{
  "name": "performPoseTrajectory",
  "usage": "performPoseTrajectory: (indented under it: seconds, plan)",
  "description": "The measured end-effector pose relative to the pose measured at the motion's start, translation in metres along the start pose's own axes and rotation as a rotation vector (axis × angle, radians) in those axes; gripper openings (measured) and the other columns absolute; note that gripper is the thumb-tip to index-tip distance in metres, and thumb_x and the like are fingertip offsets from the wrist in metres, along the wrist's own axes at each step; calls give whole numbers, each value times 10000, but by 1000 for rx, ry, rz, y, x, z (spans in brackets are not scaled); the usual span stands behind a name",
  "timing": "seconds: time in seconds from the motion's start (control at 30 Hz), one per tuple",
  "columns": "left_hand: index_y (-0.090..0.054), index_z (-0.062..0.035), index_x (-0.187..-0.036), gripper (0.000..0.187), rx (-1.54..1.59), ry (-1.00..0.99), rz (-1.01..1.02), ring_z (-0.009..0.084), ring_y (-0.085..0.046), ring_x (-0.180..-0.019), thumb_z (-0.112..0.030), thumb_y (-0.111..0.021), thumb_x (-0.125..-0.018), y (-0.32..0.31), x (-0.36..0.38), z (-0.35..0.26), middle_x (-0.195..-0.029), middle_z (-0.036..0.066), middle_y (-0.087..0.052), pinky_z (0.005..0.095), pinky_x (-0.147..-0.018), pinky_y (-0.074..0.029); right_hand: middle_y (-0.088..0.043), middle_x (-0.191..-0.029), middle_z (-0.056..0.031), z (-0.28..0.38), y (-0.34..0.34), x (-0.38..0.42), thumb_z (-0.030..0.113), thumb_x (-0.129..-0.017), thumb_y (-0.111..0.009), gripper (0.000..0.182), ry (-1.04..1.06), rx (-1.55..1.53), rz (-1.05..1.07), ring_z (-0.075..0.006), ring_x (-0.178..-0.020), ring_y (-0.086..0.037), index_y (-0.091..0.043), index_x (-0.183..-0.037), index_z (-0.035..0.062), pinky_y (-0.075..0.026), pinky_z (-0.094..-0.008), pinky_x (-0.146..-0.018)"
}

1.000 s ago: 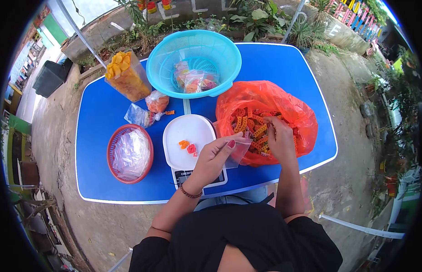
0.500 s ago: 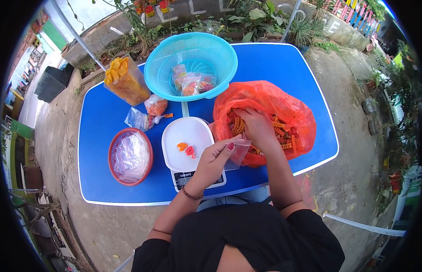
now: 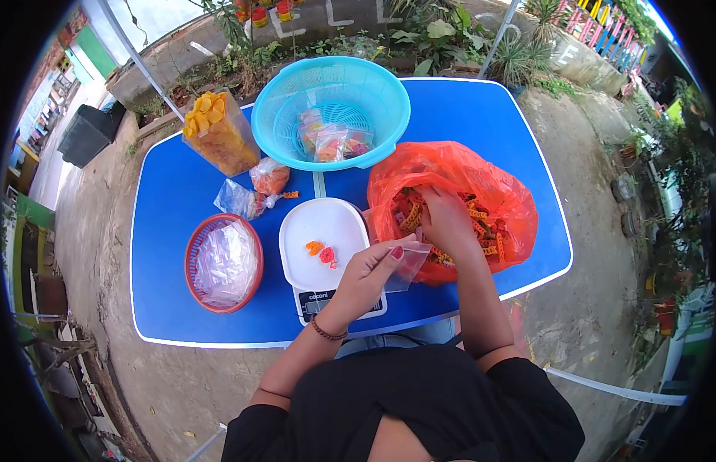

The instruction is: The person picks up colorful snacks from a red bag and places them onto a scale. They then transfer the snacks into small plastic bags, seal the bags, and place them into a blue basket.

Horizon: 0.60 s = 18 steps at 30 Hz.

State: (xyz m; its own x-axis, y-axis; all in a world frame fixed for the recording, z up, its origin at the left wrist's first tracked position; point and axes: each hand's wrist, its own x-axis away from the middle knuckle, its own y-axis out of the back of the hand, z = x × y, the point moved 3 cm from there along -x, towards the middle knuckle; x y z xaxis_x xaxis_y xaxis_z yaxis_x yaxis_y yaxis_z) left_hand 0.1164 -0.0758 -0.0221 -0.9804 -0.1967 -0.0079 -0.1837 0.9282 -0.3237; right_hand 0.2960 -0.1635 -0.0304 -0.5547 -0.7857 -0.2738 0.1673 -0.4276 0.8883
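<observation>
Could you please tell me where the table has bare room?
Bare blue table lies right of the turquoise basin, behind the red bag, and left of the red basket; around the scale, it is crowded.

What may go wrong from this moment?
The left hand pinches the clear bag at one edge, so it might slip. The right hand inside the red bag could snag the loose plastic. A bump from the left hand, close to the scale, might shift the snacks on it.
</observation>
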Motion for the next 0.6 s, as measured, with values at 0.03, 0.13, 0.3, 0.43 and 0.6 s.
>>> performPoseTrajectory:
  seconds: [0.03, 0.13, 0.3, 0.43, 0.6]
  plan:
    - [-618, 42, -1323, 369, 6, 5, -6, 274, -466, -1417, -198, -443, -1104, 0, 0, 0, -1410, 197, -590, 382, -1154, -403, -640, -1228, -194, 1, 0, -2, 24, -860, -555, 404, -8, 9, 23, -418, -1151, -586, -621, -1258, 45, -485, -510, -967]
    - [-619, 46, -1320, 365, 18, 12, -18, 272, -460, -1423, -192, -446, -1103, 1, 0, 0, -1397, 184, -604, 380, -1155, -401, -642, -1230, -205, 0, 1, -5, 14, -863, -532, 407, -14, 1, 62, -424, -1122, -606, -625, -1258, 49, -498, -514, -942]
    - [-617, 52, -1319, 361, 17, 12, -9, 256, -468, -1416, -183, -451, -1101, 2, -1, 4, -1394, 192, -605, 374, -1154, -403, -644, -1227, -207, 0, 0, -2, 11, -874, -550, 379, -22, -52, 39, -422, -1107, -616, -631, -1243, 47, -507, -502, -930]
    - [-614, 56, -1320, 360, 9, 12, 5, 251, -512, -1375, -177, -450, -1100, -1, -2, 3, -1411, 195, -590, 368, -1150, -407, -644, -1213, -213, -3, 1, 0, 7, -874, -592, 331, -9, -134, -16, -421, -1079, -624, -635, -1200, 39, -513, -494, -921]
    - [-611, 67, -1316, 356, -7, 44, -6, 249, -553, -1332, -165, -451, -1098, -2, -1, 7, -1431, 201, -572, 364, -1143, -415, -682, -1104, -194, -3, 5, 3, 9, -867, -626, 263, -127, -183, 52, -400, -1022, -639, -631, -1129, 39, -523, -474, -872]
